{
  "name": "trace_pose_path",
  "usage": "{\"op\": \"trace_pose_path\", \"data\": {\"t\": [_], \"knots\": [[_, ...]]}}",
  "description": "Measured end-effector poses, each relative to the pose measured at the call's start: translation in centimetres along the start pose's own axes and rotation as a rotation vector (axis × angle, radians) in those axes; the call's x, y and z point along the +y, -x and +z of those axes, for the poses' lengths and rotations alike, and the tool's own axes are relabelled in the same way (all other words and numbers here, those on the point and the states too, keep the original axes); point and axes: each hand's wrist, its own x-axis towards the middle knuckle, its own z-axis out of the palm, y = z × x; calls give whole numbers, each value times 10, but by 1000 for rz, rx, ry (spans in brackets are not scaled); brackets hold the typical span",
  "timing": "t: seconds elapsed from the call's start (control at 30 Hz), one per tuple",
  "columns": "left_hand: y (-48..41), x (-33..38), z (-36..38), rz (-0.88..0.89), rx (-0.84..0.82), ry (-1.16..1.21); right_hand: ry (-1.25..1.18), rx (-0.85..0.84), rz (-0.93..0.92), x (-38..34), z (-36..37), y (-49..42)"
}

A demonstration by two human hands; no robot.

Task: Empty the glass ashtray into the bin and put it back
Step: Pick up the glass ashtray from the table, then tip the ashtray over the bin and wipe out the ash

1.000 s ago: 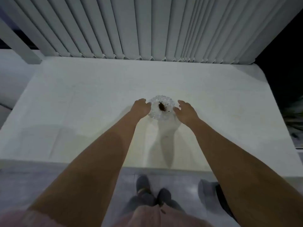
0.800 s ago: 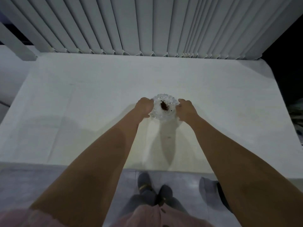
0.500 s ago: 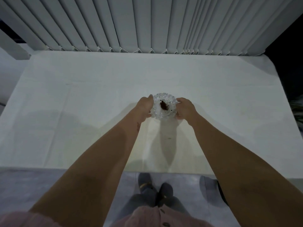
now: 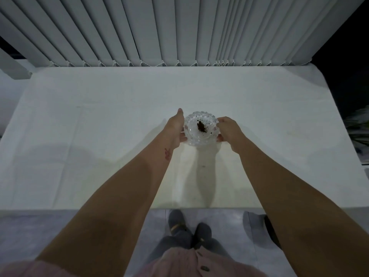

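Glass ashtray (image 4: 200, 129) is clasped on both sides: left hand (image 4: 175, 127) on one rim, right hand (image 4: 228, 129) on the other, each grip closed on the glass. It sits over the middle of the white surface (image 4: 99, 120); can't tell if lifted or touching. Dark ash pile (image 4: 202, 126) is inside, so nothing's emptied. Bin not in view. Left to do, I'd judge: carry, tip, return to surface.

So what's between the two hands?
The glass ashtray, with dark ash in it, gripped between the left hand and right hand in the head view.
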Motion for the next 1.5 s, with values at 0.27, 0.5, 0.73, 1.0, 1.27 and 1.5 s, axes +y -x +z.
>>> {"op": "trace_pose_path", "data": {"t": [0.27, 0.5, 0.73, 1.0, 1.27, 1.5], "knots": [[30, -8, 22, 32, -92, 70, -174, -16, -40, 12, -30, 40], [56, -38, 48, 55, -224, 69, -326, -35, -26, 41, -67, 77], [89, -74, 101, 72, -250, 92, -453, -102, -16, 84, -118, 103], [134, -134, 175, 53, -185, 147, -466, -163, -14, 146, -195, 137], [159, -168, 223, 51, -204, 97, -440, -93, -28, 194, -232, 161], [178, -198, 264, 49, -218, 38, -496, 26, 38, 242, -260, 179]]}}
